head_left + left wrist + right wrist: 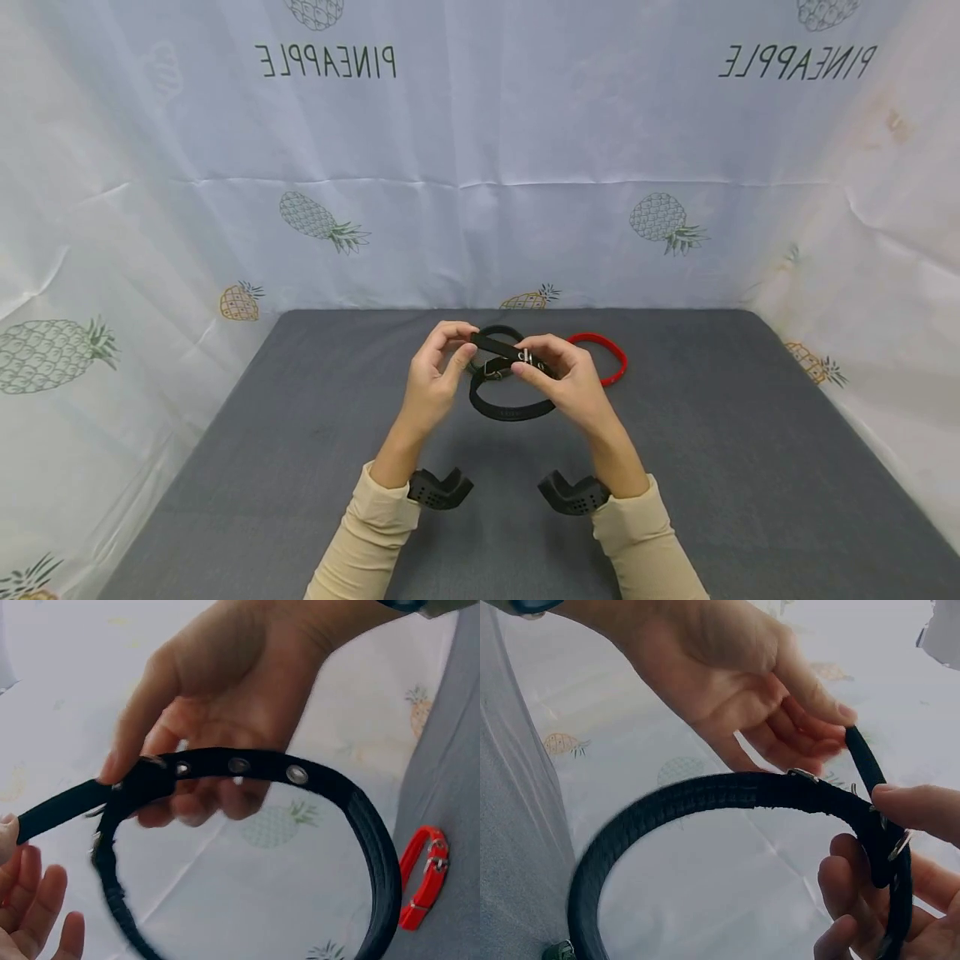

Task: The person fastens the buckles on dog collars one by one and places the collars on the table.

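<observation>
A black buckle collar [512, 412] is stretched between both hands, its loop hanging toward me. My left hand [431, 375] pinches the free strap end between thumb and fingertips; the left wrist view shows the strap end [64, 810] running to that hand at the lower left. My right hand [570, 379] grips the collar beside its metal fittings, thumb on top and fingers beneath. Metal eyelets [298, 774] line the strap beyond the right fingers in the left wrist view. From the right wrist view, a metal ring [900, 845] shows at the right hand's grip.
Just behind the hands, a dark collar [501, 329] lies on the grey table [300, 433], partly covered by the held one. A red collar [621, 357] with a metal buckle lies to the right of it. White pineapple-print curtains [480, 125] enclose the back and sides.
</observation>
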Available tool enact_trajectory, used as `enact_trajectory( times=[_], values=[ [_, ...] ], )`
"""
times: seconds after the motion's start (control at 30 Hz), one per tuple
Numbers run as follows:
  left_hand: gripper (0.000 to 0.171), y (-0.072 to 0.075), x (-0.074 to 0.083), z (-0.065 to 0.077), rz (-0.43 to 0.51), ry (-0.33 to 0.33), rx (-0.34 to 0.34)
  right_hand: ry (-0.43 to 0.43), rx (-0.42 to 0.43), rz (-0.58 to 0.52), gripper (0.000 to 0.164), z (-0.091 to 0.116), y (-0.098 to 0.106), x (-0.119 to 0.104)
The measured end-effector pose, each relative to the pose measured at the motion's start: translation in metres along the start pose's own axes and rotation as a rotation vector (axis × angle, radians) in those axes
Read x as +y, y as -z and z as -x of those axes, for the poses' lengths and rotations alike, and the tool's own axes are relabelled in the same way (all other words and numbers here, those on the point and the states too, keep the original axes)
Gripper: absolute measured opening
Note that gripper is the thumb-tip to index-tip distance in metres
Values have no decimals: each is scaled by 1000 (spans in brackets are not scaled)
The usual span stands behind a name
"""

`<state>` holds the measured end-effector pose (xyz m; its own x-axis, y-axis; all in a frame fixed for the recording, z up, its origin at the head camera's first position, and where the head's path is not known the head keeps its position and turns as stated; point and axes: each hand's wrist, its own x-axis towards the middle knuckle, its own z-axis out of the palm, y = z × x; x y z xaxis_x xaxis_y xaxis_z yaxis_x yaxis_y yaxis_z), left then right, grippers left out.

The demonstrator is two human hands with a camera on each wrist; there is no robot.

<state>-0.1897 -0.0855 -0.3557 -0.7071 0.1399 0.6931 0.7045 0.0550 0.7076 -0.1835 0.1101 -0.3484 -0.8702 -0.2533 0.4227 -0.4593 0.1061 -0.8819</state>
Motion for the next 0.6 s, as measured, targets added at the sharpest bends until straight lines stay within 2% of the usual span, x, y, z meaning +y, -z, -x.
enact_trajectory(
  times=[0.13, 0.3, 0.4, 0.6],
  values=[
    [23, 3, 0, -1, 54, 22, 36, -20, -5, 11, 23, 0, 1, 1],
    [27, 3, 1, -1, 102, 41, 45, -3, -12, 15, 23, 1, 1, 1],
    [30, 4, 1, -1, 129, 63, 26, 12, -8, 12, 23, 1, 1, 1],
    [40, 3, -1, 0, 158, 156, -56, 26, 0, 5, 21, 1, -1, 0]
  ],
)
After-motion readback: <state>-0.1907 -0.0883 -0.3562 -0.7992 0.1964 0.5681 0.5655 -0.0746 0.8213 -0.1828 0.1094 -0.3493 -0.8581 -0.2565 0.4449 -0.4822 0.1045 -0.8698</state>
